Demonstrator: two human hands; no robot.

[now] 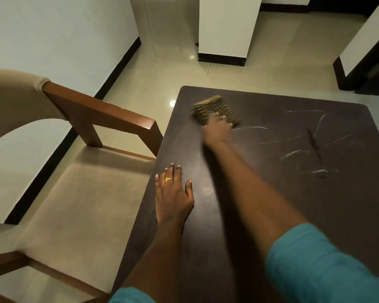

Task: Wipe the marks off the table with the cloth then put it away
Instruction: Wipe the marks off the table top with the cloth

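Observation:
A dark brown table (pixel 260 215) fills the right half of the view. A folded yellow-brown striped cloth (pixel 212 107) lies near its far left corner, blurred by motion. My right hand (pixel 218 132) presses on the cloth's near edge with the arm stretched across the table. White chalk-like marks (pixel 304 141) streak the table to the right of the cloth. My left hand (pixel 173 191), with a gold ring, rests flat on the table near its left edge, fingers spread.
A wooden armchair (pixel 74 171) with beige cushions stands close against the table's left side. Beyond the table lie a shiny tiled floor (pixel 184 68), a white pillar (pixel 225 29) with dark skirting, and a wall at the far right.

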